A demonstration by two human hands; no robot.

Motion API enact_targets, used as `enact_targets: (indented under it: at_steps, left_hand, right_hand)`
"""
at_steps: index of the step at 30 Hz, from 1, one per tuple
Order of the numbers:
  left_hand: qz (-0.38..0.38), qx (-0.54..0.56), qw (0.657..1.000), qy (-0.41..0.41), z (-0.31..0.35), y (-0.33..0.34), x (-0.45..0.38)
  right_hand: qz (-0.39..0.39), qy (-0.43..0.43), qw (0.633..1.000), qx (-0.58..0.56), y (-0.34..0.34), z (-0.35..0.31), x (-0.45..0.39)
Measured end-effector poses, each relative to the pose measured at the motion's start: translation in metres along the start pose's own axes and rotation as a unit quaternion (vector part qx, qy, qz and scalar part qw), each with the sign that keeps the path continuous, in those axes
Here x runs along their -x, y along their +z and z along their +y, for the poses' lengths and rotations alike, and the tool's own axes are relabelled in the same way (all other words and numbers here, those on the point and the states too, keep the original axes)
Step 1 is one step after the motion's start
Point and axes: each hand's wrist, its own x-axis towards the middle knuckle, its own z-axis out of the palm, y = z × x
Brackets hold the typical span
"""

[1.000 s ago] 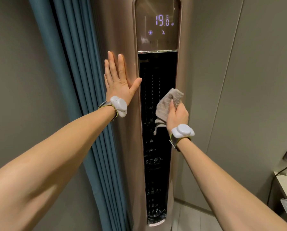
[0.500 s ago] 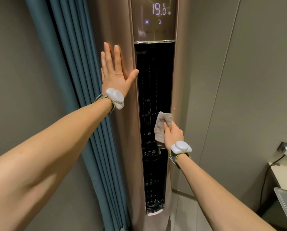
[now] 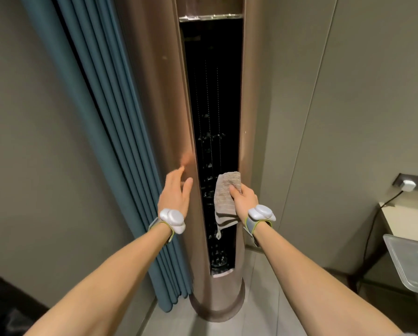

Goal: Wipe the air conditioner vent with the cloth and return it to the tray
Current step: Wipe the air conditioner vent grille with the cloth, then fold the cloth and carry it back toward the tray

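Observation:
A tall bronze floor-standing air conditioner (image 3: pixel 159 98) fills the middle of the view, with a long dark vertical vent (image 3: pixel 213 98) down its front. My right hand (image 3: pixel 244 199) grips a folded beige cloth (image 3: pixel 225 197) and presses it against the lower right part of the vent. My left hand (image 3: pixel 176 191) is open with fingers apart, blurred, close to the casing just left of the vent. A clear tray (image 3: pixel 414 263) rests on a small table at the far right edge.
Teal curtains (image 3: pixel 101 117) hang left of the unit. Grey wall panels (image 3: pixel 336 105) stand on the right. A white plug (image 3: pixel 408 184) sits in a wall socket, its black cable running down beside a light side table (image 3: pixel 394 215). Pale floor surrounds the unit's base.
My right hand has slid the cloth down the vent. My left hand has dropped from high on the casing to cloth level. The view tilted down, hiding the display.

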Motion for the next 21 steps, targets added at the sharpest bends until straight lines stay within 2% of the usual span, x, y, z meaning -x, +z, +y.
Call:
enact_targets:
  at_steps: [3, 5, 7, 9, 11, 17, 21]
  left_hand:
    - [-0.06, 0.062, 0.994, -0.064, 0.0, 0.023, 0.023]
    - [-0.13, 0.113, 0.973, -0.151, 0.002, 0.042, 0.032]
    - [-0.222, 0.159, 0.93, -0.246, 0.006, 0.061, 0.041]
    - [-0.323, 0.209, 0.864, -0.324, 0.013, 0.079, 0.053]
    - [-0.379, 0.244, 0.812, -0.371, 0.023, 0.094, 0.068]
    - [-0.423, 0.339, 0.74, -0.399, 0.063, 0.144, 0.106]
    - [-0.448, 0.34, 0.735, -0.379, 0.082, 0.175, 0.119]
  right_hand:
    - [-0.021, 0.028, 0.999, -0.023, -0.009, 0.015, 0.011]
    - [-0.032, 0.045, 0.997, -0.048, -0.019, 0.026, 0.018]
    - [-0.034, 0.06, 0.995, -0.073, -0.031, 0.035, 0.025]
    - [-0.031, 0.077, 0.991, -0.106, -0.044, 0.045, 0.032]
    - [-0.025, 0.096, 0.986, -0.133, -0.059, 0.056, 0.039]
    - [0.047, 0.148, 0.974, -0.163, -0.117, 0.098, 0.066]
    - [0.083, 0.172, 0.97, -0.147, -0.15, 0.122, 0.078]
